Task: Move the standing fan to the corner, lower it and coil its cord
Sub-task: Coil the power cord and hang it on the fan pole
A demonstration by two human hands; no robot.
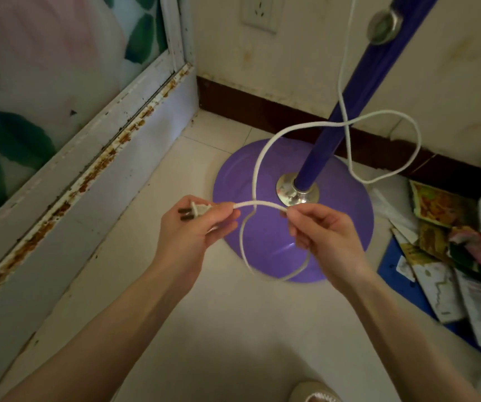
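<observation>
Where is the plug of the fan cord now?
In the head view, the plug sits in the left hand, left of centre, its prongs pointing left, just beside the purple fan base.

Glossy purple plastic base [335, 227]; shiny metal collar [291, 194]; matt white cord [258, 166] — rusty, flaking door frame [88, 175]

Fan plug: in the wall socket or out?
Out. The left hand holds the plug with both prongs bare; the wall socket above has nothing in it.
</observation>
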